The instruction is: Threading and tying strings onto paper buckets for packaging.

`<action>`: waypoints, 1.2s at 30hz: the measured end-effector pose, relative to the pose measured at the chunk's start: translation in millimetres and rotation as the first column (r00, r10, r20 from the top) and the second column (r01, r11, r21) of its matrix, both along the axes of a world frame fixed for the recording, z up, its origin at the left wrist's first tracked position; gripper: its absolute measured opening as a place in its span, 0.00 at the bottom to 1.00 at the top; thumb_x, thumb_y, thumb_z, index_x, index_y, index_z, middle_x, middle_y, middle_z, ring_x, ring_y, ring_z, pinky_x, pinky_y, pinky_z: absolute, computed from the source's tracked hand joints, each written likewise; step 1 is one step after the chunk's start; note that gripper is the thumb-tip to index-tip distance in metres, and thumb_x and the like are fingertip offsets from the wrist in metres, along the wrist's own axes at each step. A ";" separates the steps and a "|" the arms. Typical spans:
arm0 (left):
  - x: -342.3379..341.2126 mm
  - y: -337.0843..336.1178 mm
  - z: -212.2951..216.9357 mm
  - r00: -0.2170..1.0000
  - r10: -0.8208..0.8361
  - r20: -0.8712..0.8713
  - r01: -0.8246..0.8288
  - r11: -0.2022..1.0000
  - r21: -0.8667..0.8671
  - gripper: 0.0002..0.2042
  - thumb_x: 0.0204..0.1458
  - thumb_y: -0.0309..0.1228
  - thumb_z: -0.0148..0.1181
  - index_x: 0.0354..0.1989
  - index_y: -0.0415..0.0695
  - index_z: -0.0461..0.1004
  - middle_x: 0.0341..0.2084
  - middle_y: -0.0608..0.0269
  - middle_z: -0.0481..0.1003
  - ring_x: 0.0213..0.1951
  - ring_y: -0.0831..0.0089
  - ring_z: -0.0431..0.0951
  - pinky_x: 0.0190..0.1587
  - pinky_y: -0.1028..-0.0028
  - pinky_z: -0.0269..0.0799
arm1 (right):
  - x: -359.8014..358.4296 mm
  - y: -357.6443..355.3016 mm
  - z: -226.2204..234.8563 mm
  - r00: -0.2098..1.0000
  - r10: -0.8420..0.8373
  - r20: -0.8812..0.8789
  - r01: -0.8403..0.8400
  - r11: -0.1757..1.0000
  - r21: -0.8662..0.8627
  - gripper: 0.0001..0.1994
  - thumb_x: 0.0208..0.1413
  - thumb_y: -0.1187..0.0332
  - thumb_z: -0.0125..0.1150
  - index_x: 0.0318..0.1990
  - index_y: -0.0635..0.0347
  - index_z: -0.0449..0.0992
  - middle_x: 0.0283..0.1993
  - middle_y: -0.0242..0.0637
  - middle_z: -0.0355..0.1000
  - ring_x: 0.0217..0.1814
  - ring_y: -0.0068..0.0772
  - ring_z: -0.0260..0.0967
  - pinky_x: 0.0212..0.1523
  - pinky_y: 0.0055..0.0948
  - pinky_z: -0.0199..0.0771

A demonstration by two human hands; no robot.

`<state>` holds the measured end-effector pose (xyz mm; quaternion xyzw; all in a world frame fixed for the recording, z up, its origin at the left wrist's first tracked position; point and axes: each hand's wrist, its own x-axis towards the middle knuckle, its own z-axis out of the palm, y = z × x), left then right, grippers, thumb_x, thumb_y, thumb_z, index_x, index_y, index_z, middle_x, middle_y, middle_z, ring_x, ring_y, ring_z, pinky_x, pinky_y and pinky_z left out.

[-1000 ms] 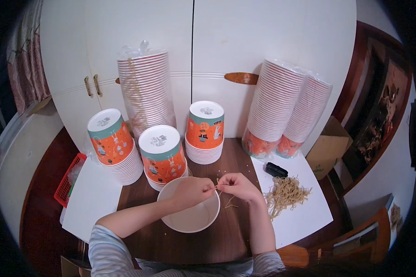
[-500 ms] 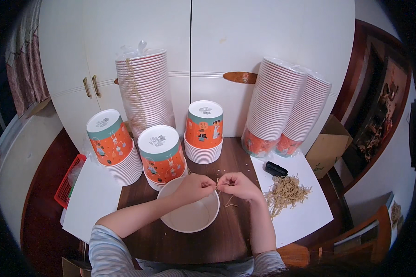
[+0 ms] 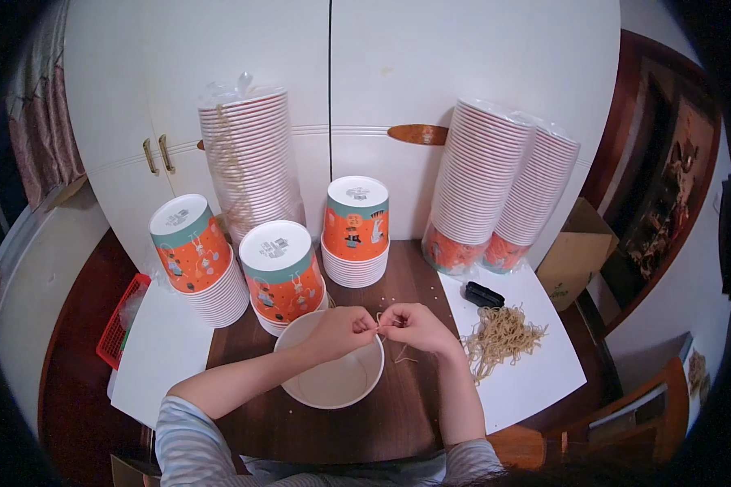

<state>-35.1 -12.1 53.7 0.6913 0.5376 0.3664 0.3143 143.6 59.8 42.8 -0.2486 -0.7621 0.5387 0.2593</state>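
Note:
A white paper bucket (image 3: 333, 381) stands mouth up on the brown table in front of me. My left hand (image 3: 343, 331) reaches across it, with thumb and forefinger pinched at the bucket's far right rim. Facing it, my right hand (image 3: 418, 327) pinches too, and the fingertips of both hands nearly meet. A thin tan cord (image 3: 379, 318) runs between them, mostly covered by the fingers. Just under my right hand, a loose piece of cord (image 3: 406, 354) shows beside the bucket. A tangled pile of tan cords (image 3: 508, 341) lies on the white tabletop to the right.
Upside-down stacks of orange and green paper buckets stand left (image 3: 191, 243), centre (image 3: 283, 268) and middle back (image 3: 355, 223). Tall plastic-wrapped bucket stacks rise at back left (image 3: 252, 154) and back right (image 3: 483, 170). A black object (image 3: 485, 295) sits behind the cord pile.
Both hands stay pinched at the bucket's rim, with only small finger movements on the cord. The whole view has shifted slightly.

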 end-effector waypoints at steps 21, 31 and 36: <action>0.9 -0.5 -0.6 0.946 0.096 0.310 0.025 0.930 -0.367 0.07 0.45 0.29 0.58 0.31 0.39 0.72 0.22 0.69 0.72 0.23 0.86 0.68 0.25 0.84 0.64 | 0.7 -3.9 4.4 1.000 -0.017 0.004 0.017 0.999 0.047 0.04 0.42 0.72 0.58 0.26 0.63 0.72 0.20 0.26 0.66 0.23 0.14 0.59 0.24 0.18 0.62; 1.2 -1.1 0.8 0.931 -0.071 0.359 0.120 0.986 -0.116 0.14 0.44 0.24 0.57 0.41 0.39 0.66 0.26 0.68 0.73 0.28 0.85 0.69 0.32 0.84 0.65 | 2.1 -4.3 6.1 0.998 -0.050 0.028 0.047 0.994 0.101 0.05 0.42 0.71 0.56 0.26 0.64 0.71 0.20 0.28 0.66 0.23 0.15 0.60 0.24 0.19 0.62; -0.8 -0.1 -2.2 0.927 -0.036 0.374 0.091 0.987 -0.129 0.15 0.43 0.24 0.57 0.42 0.39 0.66 0.26 0.68 0.73 0.29 0.85 0.69 0.32 0.83 0.65 | 0.9 -5.8 8.2 0.998 -0.050 0.034 0.045 0.992 0.120 0.05 0.42 0.71 0.56 0.26 0.64 0.71 0.20 0.28 0.66 0.23 0.15 0.60 0.24 0.19 0.62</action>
